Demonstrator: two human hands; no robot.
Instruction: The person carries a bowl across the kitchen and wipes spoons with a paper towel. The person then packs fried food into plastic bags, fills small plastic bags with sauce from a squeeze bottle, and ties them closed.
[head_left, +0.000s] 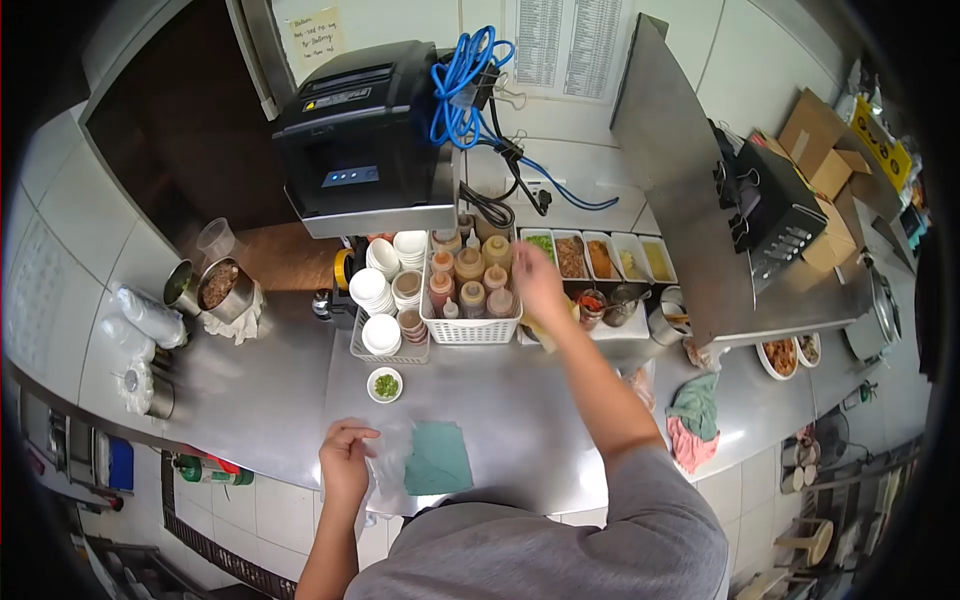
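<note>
My left hand [346, 448] is low over the counter's front edge, fingers loosely bent and apart, with nothing visible in it. Beside it lie a clear plastic bag [392, 462] and a folded green cloth [438, 460]. A small white bowl of chopped green herbs [385, 385] stands a little further back. My right hand [537, 278] reaches to the right side of a white basket [470, 331] full of squeeze bottles [469, 264], near a tray of chopped greens [541, 245]. Its fingers are blurred, so their grip is hidden.
Stacked white bowls [371, 290] fill a basket at left, below a black printer [365, 130]. White topping trays [601, 258], jars [590, 305] and a metal partition [680, 170] stand at right. Further left is a metal pot [228, 290]; cloths [694, 410] lie right.
</note>
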